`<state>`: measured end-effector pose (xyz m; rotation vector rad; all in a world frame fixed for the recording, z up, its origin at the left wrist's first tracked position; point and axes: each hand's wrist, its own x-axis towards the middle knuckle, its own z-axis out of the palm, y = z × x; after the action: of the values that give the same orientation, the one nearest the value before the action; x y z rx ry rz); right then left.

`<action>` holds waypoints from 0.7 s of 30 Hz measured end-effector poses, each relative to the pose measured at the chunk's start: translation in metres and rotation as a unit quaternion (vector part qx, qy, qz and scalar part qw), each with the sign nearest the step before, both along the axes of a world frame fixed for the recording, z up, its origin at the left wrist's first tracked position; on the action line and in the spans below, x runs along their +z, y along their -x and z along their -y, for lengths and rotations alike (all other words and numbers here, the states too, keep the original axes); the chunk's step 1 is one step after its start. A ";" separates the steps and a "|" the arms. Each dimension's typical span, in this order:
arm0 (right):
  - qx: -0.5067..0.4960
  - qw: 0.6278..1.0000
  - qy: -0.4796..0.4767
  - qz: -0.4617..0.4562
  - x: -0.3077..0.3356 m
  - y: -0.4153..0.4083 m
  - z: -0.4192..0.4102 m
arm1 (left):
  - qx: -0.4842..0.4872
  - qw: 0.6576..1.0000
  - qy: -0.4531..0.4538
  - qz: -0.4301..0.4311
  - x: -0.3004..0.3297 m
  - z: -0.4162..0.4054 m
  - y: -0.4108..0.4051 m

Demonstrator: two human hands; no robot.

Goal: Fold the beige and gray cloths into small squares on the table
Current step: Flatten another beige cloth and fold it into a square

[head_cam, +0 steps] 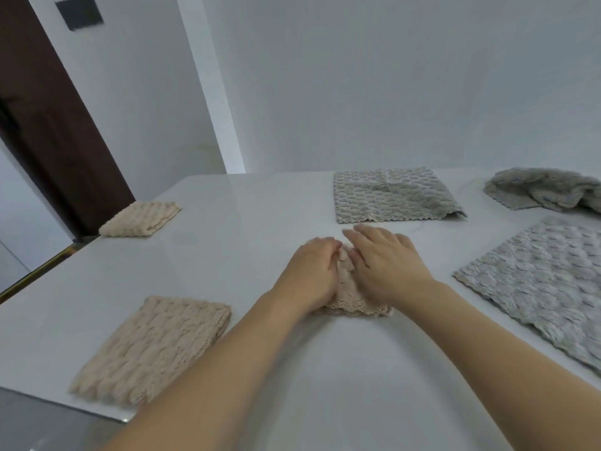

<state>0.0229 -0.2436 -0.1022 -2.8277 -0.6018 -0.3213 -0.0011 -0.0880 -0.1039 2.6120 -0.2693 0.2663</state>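
A small folded beige cloth [349, 296] lies at the middle of the white table [247, 222]. My left hand [312, 271] rests on its left part and my right hand [387, 265] presses flat on its right part, fingers straight. Most of this cloth is hidden under the hands. A folded beige cloth [153, 349] lies at the near left, another folded beige cloth [141, 219] at the far left edge. A gray cloth [393, 195] lies at the back, a flat gray cloth [540, 284] at the right, a crumpled gray cloth [546, 190] at the far right.
White walls [390, 76] stand behind the table. A dark brown door [48, 125] is at the left, beyond the table's left edge. The table's near left corner [123, 418] drops off to the floor.
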 end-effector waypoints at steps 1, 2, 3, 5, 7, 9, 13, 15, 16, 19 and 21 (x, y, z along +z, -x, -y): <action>0.007 0.999 0.025 -0.029 -0.009 -0.002 0.000 | -0.007 0.998 -0.052 -0.025 -0.010 0.002 -0.003; 0.005 0.997 0.037 -0.069 -0.018 -0.003 0.001 | 0.001 0.994 -0.089 -0.056 -0.016 0.003 -0.004; -0.001 0.994 0.037 -0.104 -0.026 -0.005 0.003 | 0.008 0.990 -0.114 -0.077 -0.021 0.002 -0.005; -0.007 0.990 0.034 -0.134 -0.031 -0.010 0.007 | 0.006 0.987 -0.133 -0.087 -0.025 -0.003 -0.006; -0.018 0.988 0.042 -0.146 -0.029 -0.012 0.012 | 0.007 0.984 -0.142 -0.107 -0.024 -0.012 -0.004; -0.039 0.986 0.044 -0.156 -0.028 -0.014 0.019 | 0.030 0.980 -0.145 -0.129 -0.024 -0.022 -0.003; -0.091 0.981 0.053 -0.161 -0.028 -0.013 0.024 | 0.057 0.973 -0.134 -0.179 -0.023 -0.028 -0.002; -0.129 0.982 0.043 -0.134 -0.026 -0.011 0.024 | 0.089 0.972 -0.073 -0.202 -0.014 -0.026 -0.006; -0.150 0.982 0.020 -0.110 -0.025 -0.009 0.024 | 0.117 0.972 -0.035 -0.199 -0.009 -0.025 -0.006; -0.210 0.974 -0.048 -0.074 -0.014 0.000 0.020 | 0.251 0.952 -0.014 -0.174 0.001 -0.017 0.000; -0.214 0.967 -0.035 -0.133 -0.004 0.004 0.011 | 0.304 0.929 -0.033 -0.208 0.004 -0.012 0.001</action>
<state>0.0193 -0.2549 -0.1059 -2.8387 0.0789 -0.0289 -0.0022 -0.0759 -0.1001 2.6669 0.6973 -0.1012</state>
